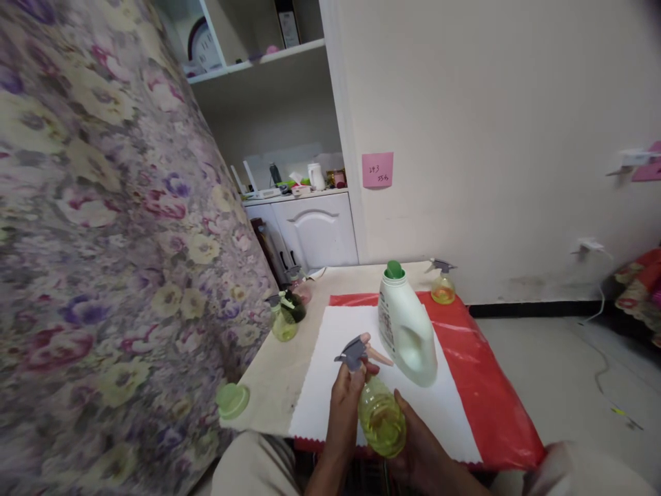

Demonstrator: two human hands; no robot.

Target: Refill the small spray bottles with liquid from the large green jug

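Note:
I hold a small round spray bottle (381,419) of yellow-green liquid over the near edge of a low table. My right hand (418,441) cups the bottle's body from below and the right. My left hand (347,386) is closed around its grey trigger head (353,354) and neck, with a pale trigger lever sticking out to the right. Just behind stands a white detergent jug (406,327) with a green cap, on a white cloth (330,358).
A red plastic sheet (485,386) covers the table's right part. Other spray bottles stand at the far edge (443,284) and the left (284,318). A green lid (232,401) lies at the near left corner. A flowered fabric (93,241) rises on the left; white cabinet behind.

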